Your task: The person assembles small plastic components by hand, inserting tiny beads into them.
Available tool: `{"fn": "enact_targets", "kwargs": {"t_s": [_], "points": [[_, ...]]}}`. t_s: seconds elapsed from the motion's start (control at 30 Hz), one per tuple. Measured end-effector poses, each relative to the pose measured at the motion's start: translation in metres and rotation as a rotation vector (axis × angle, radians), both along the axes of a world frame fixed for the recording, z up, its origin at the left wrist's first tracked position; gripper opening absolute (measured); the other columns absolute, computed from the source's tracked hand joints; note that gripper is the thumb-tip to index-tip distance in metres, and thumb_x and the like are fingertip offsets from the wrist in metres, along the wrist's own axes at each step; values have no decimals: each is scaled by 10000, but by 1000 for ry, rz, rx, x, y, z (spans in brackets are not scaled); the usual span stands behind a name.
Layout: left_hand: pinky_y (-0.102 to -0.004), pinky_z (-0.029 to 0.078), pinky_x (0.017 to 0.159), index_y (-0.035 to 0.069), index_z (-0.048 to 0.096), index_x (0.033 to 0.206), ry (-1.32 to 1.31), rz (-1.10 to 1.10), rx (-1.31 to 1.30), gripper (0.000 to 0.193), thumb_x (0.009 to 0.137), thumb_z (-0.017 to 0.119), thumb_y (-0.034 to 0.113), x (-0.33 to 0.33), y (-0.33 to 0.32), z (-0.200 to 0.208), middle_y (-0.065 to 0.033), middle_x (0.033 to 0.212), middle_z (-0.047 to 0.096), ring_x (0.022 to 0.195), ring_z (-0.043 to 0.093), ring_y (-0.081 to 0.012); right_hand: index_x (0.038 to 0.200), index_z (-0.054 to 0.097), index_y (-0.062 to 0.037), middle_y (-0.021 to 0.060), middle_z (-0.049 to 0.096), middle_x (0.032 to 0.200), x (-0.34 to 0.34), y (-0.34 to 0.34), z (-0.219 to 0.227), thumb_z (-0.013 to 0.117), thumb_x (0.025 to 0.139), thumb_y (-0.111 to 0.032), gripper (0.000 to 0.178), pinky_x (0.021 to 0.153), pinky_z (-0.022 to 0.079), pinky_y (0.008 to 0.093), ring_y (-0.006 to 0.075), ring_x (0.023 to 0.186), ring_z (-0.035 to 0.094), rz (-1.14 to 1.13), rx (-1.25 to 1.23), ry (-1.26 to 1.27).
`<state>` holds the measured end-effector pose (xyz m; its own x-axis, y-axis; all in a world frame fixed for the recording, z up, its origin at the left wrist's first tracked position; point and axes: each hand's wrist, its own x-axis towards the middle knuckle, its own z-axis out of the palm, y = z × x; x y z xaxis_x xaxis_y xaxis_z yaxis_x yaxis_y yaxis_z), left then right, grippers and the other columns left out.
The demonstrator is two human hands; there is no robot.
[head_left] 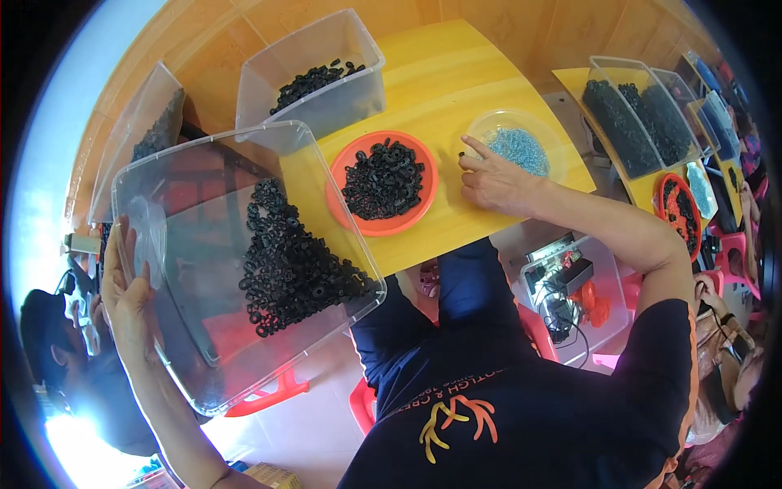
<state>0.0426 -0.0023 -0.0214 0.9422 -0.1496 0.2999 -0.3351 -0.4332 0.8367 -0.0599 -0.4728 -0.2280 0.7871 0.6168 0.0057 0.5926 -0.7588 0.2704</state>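
My left hand [134, 297] grips the side of a clear plastic bin [204, 212], which is tilted beside the yellow table. Small black ring-like parts [297, 265] are heaped along the bin's side nearest the table. Over the tabletop, my right hand [501, 186] is closed with its index finger stretched out, and a small black part [462, 154] shows at its fingertips. It lies between a red round tray [332, 183] of black parts and a clear shallow bowl [558, 147] holding small light-blue pieces [521, 149].
Another clear bin [371, 90] with black parts stands at the table's [440, 57] far left. To the right, a second table carries a bin [635, 159] and a red tray [661, 196]. Below sits a box of cables [607, 318]. A person [81, 367] is at the left.
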Motion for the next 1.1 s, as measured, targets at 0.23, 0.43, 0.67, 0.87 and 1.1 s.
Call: {"fn": "enact_targets", "kwargs": {"t_s": [0.23, 0.43, 0.67, 0.87, 1.1], "points": [[-566, 55, 1164, 23, 320, 1486, -2, 22, -4, 962, 536, 468, 28, -2, -2, -1, -138, 1541, 318, 1469, 187, -312, 772, 612, -92, 34, 565, 765, 20, -21, -2, 646, 746, -124, 54, 1140, 251, 559, 230, 972, 534, 14, 195, 16], [-562, 61, 1166, 20, 332, 1480, -9, 37, 8, 973, 514, 455, 27, 0, -4, -1, -141, 1535, 328, 1466, 196, -313, 866, 635, -88, 41, 620, 865, 53, 16, 19, 694, 787, -128, 107, 1032, 377, 456, 254, 960, 557, -112, 672, -40], [-549, 73, 1168, 48, 337, 1486, 2, 36, 26, 962, 535, 484, 51, -1, -10, 2, -133, 1536, 331, 1465, 205, -304, 946, 676, -79, 73, 689, 931, 99, -10, 37, 660, 843, -213, 170, 959, 407, 444, 291, 1025, 587, -337, 659, 132], [-546, 97, 1166, 57, 348, 1483, 29, -6, 49, 925, 568, 478, 28, 4, -7, 2, -124, 1534, 338, 1462, 212, -308, 848, 702, -116, 71, 684, 799, 92, -4, 31, 630, 782, -187, 121, 1021, 327, 521, 278, 1001, 582, -421, -202, 227], [-420, 166, 1167, -14, 364, 1458, 31, -3, -11, 894, 566, 430, -11, -3, -13, 5, -144, 1519, 347, 1454, 234, -298, 906, 695, -134, 96, 693, 891, 93, -10, -8, 580, 823, -179, 149, 1046, 302, 616, 287, 1026, 620, -358, -89, 164]]}}
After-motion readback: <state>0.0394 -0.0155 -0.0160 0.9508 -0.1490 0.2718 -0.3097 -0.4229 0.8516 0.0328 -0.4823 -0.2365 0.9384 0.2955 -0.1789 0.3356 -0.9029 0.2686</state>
